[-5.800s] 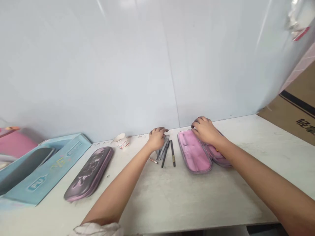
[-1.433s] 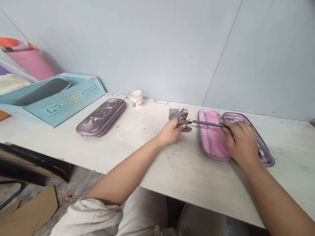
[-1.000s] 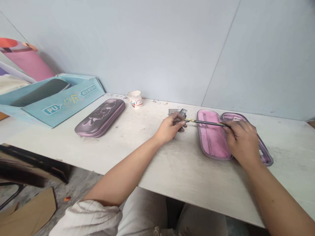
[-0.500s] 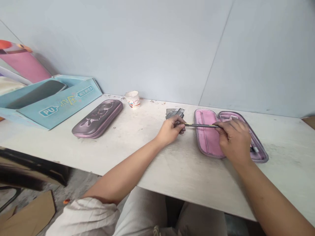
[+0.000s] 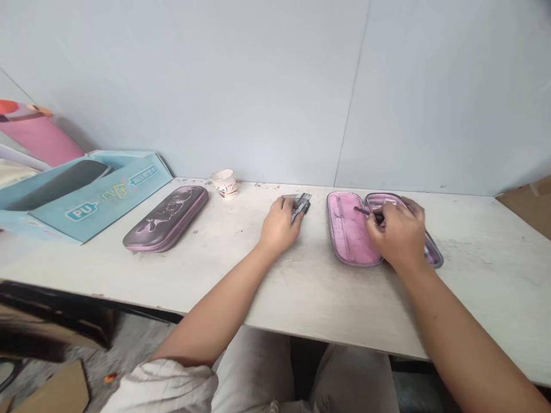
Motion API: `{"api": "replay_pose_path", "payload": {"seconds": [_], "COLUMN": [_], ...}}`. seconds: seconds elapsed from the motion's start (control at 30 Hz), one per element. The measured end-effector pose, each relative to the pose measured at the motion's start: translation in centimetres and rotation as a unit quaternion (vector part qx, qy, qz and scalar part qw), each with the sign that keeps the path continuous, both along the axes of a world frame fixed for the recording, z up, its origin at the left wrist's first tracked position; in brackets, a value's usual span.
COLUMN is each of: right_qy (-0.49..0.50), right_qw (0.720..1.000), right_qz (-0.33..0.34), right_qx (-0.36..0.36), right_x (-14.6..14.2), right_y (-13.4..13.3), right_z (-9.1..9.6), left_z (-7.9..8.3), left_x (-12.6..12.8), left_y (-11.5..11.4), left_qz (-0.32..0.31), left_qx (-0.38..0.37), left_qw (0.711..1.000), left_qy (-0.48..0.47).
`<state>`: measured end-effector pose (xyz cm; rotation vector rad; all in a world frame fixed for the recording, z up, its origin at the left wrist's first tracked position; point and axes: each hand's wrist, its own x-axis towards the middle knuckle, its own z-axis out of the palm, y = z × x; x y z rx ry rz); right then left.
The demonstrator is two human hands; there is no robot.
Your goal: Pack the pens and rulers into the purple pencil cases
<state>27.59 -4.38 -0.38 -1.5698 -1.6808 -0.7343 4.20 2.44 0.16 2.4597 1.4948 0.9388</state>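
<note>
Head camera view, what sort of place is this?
Perhaps a workshop or storeroom, though I can't be sure: a scuffed white table runs along a plain wall, a cardboard piece lies on the stained grey floor, and brown cardboard shows at the right edge.

Passable: tabletop (image 5: 318, 298) between forearms (image 5: 224, 298); gap between left hand (image 5: 278, 225) and open pencil case (image 5: 353, 244); wider gap toward closed pencil case (image 5: 167, 219). Blocked — wall (image 5: 275, 86) behind, paper cup (image 5: 224, 186) at rear, right hand (image 5: 398, 232) over open pencil case's right half.
</note>
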Motion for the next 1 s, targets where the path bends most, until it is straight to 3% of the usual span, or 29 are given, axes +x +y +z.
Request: {"api": "replay_pose_path", "payload": {"seconds": [0.17,0.3,0.4,0.5,0.67,0.87,0.93,1.0], "right_qy": [-0.064,-0.065,-0.045,0.002,0.145,0.336,0.339,0.283], "right_qw": [0.993,0.991,0.992,0.993,0.966,0.907,0.912,0.940], "right_qz": [0.020,0.033,0.038,0.053,0.146,0.166,0.134,0.059], "right_qx": [-0.095,-0.111,-0.107,-0.101,-0.154,-0.193,-0.189,-0.179], "right_x": [-0.5,-0.9,-1.1,-1.7,-3.0,-2.5,-1.9,-1.4], "right_y": [0.4,0.3,0.3,0.3,0.4,0.3,0.4,0.6], "right_z": [-1.2,-1.5,-1.3,-1.2,-1.0,0.1,0.3,0.4], "left_z": [-0.4,-0.8,-0.7,-0.1,0.8,1.0,1.0,0.9], "left_x": [-0.5,-0.4,-0.4,0.3,3.1,6.4,7.1,7.8], "left_y": [-0.7,-1.0,-0.8,-0.8,-2.6,-3.7,-3.5,-3.2], "left_qz": [0.059,0.061,0.037,-0.002,-0.115,-0.233,-0.246,-0.223], "left_qx": [0.004,-0.019,-0.033,-0.038,-0.060,-0.011,0.014,0.035], "left_qw": [0.978,0.963,0.971,0.990,0.991,0.972,0.967,0.969], "left_qy": [0.198,0.260,0.234,0.134,-0.010,0.033,0.064,0.100]}}
